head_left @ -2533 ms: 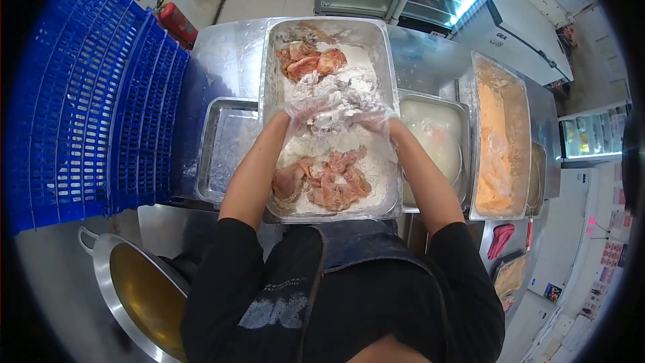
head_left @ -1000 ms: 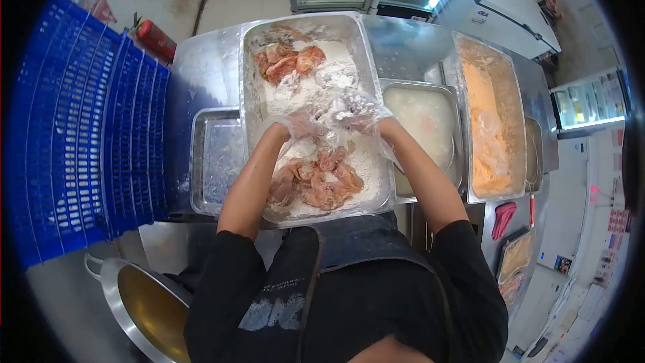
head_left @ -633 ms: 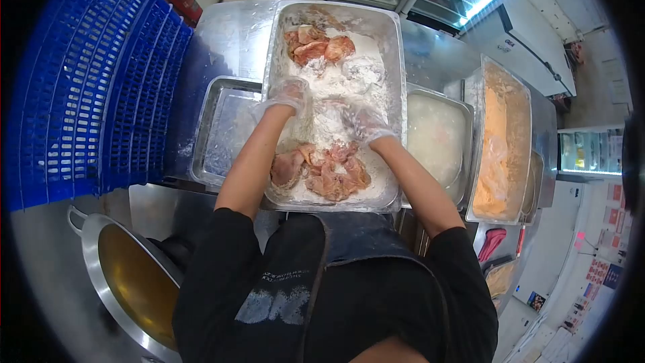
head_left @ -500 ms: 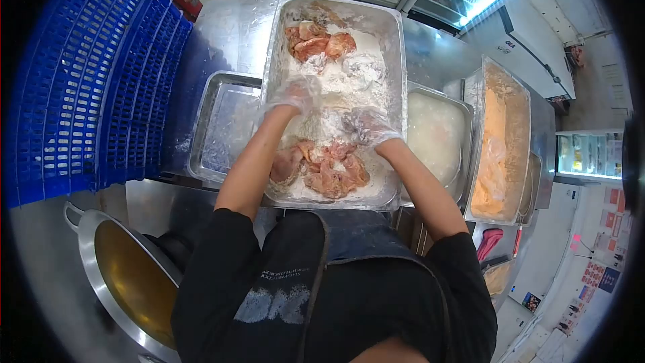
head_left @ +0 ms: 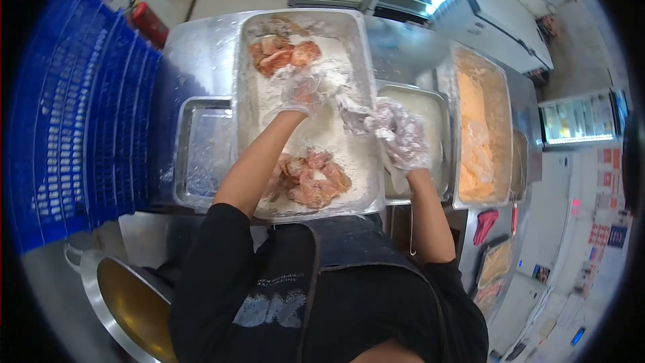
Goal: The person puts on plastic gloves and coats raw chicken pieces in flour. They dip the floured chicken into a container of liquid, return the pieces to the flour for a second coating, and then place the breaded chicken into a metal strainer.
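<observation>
A deep metal pan [head_left: 368,47] of white flour lies before me. My right hand [head_left: 403,136], in a clear plastic glove dusted with flour, is over its right rim. Its fingers are closed on a flour-coated piece of meat [head_left: 353,115] that hangs over the flour. My left hand [head_left: 304,95], also gloved, is low over the flour beside a white floured lump [head_left: 334,79]; its fingers are blurred. Raw, reddish marinated meat pieces [head_left: 279,56] sit at the far end, and more raw meat [head_left: 312,180] is piled at the near end.
Right of the flour stands a pan of cloudy liquid [head_left: 430,104], then a tray of orange breading [head_left: 476,141]. A shallow metal tray [head_left: 183,161] lies left. Blue crates [head_left: 67,114] rise at far left, above a wok of oil [head_left: 134,306].
My right hand has lifted out of the flour toward the right rim with a floured piece of meat. My left hand has moved slightly farther across the pan. The view has shifted.
</observation>
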Demonstrator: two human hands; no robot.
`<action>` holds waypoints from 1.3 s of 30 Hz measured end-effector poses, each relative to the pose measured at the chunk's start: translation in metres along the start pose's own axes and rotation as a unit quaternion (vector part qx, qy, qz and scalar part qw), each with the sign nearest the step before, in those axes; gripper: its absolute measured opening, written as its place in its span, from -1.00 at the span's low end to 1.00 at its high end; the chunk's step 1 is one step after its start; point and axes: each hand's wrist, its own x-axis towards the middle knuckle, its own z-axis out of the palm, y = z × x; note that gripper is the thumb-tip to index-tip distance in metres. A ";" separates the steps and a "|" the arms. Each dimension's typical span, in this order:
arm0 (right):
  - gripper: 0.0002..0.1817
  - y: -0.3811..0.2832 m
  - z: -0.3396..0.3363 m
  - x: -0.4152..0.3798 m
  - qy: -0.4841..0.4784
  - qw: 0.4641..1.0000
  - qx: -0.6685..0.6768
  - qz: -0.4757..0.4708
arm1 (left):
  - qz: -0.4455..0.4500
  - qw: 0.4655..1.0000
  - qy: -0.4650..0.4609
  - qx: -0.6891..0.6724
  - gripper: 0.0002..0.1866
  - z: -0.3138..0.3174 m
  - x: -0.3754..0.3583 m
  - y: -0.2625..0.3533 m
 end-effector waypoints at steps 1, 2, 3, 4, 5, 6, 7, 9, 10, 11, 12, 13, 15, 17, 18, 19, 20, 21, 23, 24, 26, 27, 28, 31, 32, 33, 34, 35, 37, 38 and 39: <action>-0.58 -0.005 -0.024 -0.005 0.014 0.995 0.081 0.063 | -0.018 0.999 -0.033 0.015 -0.40 0.008 0.008 0.009; -0.59 -0.005 -0.041 -0.014 0.031 0.978 0.162 0.125 | -0.036 0.997 -0.068 0.031 -0.33 0.020 0.016 0.016; -0.60 0.016 -0.045 -0.026 0.034 0.977 0.157 0.141 | -0.055 0.996 -0.064 -0.029 -0.23 0.051 0.025 0.011; -0.60 0.034 -0.047 -0.035 0.041 0.976 0.150 0.154 | -0.040 0.996 -0.071 -0.034 -0.23 0.062 0.026 0.014; -0.62 0.049 -0.047 -0.043 0.058 0.972 0.142 0.180 | -0.059 0.997 -0.022 0.040 -0.35 0.070 0.026 0.017; -0.64 0.060 -0.048 -0.049 0.074 0.967 0.135 0.203 | -0.079 0.990 0.029 0.115 -0.45 0.077 0.025 0.020; -0.65 0.062 -0.055 -0.049 0.061 0.979 0.031 0.193 | -0.105 0.993 -0.026 0.044 -0.47 0.050 0.024 0.028; -0.66 0.097 -0.048 -0.066 0.044 0.987 -0.011 0.151 | -0.109 0.992 -0.054 0.025 -0.48 0.043 0.027 0.030; -0.67 0.118 -0.039 -0.076 0.022 0.993 -0.048 0.102 | -0.122 0.989 -0.079 0.009 -0.49 0.042 0.026 0.025; -0.68 0.137 -0.030 -0.080 0.000 0.976 -0.006 0.216 | -0.084 0.995 0.000 0.051 -0.50 0.057 0.027 0.014; -0.68 0.151 -0.022 -0.087 0.000 0.976 -0.004 0.216 | -0.085 0.995 -0.001 0.052 -0.50 0.059 0.026 0.009; -0.70 0.162 -0.015 -0.092 0.012 0.955 0.138 0.262 | -0.076 0.996 0.014 0.048 -0.51 0.059 0.025 0.006; -0.71 0.166 -0.009 -0.094 0.024 0.912 0.278 0.302 | -0.066 0.996 0.029 0.045 -0.52 0.075 0.025 -0.010; -0.67 0.159 -0.006 -0.094 0.075 0.907 0.255 0.327 | -0.033 0.997 0.017 -0.070 -0.52 0.099 0.027 -0.027; -0.67 0.161 -0.007 -0.092 0.074 0.907 0.255 0.327 | -0.035 0.997 0.017 -0.070 -0.52 0.099 0.024 -0.030; -0.65 0.164 -0.008 -0.089 0.052 0.938 0.123 0.319 | -0.050 0.984 0.050 -0.165 -0.49 0.073 0.014 -0.024; -0.62 0.163 -0.008 -0.085 0.029 0.952 -0.010 0.305 | -0.065 0.961 0.083 -0.257 -0.46 0.060 0.008 -0.024; -0.62 0.162 -0.009 -0.080 0.027 0.953 -0.008 0.303 | -0.068 0.961 0.085 -0.255 -0.46 0.063 0.007 -0.031; -0.58 0.143 -0.021 -0.063 -0.066 0.902 -0.164 0.395 | 0.100 0.962 0.197 0.162 -0.42 0.061 0.000 -0.045; -0.58 0.130 -0.024 -0.057 -0.069 0.905 -0.162 0.388 | 0.093 0.962 0.197 0.167 -0.42 0.052 -0.005 -0.039; -0.57 0.098 -0.023 -0.046 -0.021 0.932 -0.255 0.257 | -0.324 0.879 0.014 -0.349 -0.45 -0.028 -0.019 0.013; -0.52 0.083 -0.018 -0.032 -0.034 0.947 -0.192 0.255 | -0.343 0.846 0.055 -0.405 -0.37 0.024 -0.012 -0.011; -0.51 0.059 -0.017 -0.021 -0.083 0.964 -0.101 0.233 | -0.345 0.846 0.062 -0.401 -0.37 0.000 -0.020 -0.004; -0.33 0.022 0.026 -0.003 -0.127 0.992 -0.011 0.024 | -0.364 0.592 -0.052 -0.717 -0.38 -0.061 -0.042 0.035; -0.29 0.000 0.040 0.005 -0.128 0.991 0.014 0.048 | -0.362 0.553 -0.071 -0.747 -0.44 -0.047 -0.043 0.030; -0.26 -0.018 0.051 0.012 -0.128 0.988 0.039 0.070 | -0.359 0.514 -0.088 -0.775 -0.49 -0.035 -0.045 0.026; -0.26 -0.021 0.065 0.016 -0.126 0.989 0.041 0.069 | -0.357 0.516 -0.086 -0.774 -0.49 -0.028 -0.047 0.023; -0.24 -0.019 0.084 0.019 -0.143 0.988 0.021 0.059 | -0.332 0.478 -0.091 -0.808 -0.51 -0.024 -0.050 0.022; -0.28 -0.016 0.101 0.021 -0.136 0.987 0.048 0.076 | -0.297 0.411 -0.099 -0.856 -0.55 -0.027 -0.053 0.021; -0.28 -0.019 0.099 0.023 -0.138 0.987 0.050 0.069 | -0.297 0.412 -0.093 -0.856 -0.55 -0.018 -0.053 0.010; -0.30 -0.021 0.095 0.026 -0.165 0.986 0.002 0.032 | -0.312 0.433 -0.114 -0.838 -0.54 -0.004 -0.052 -0.006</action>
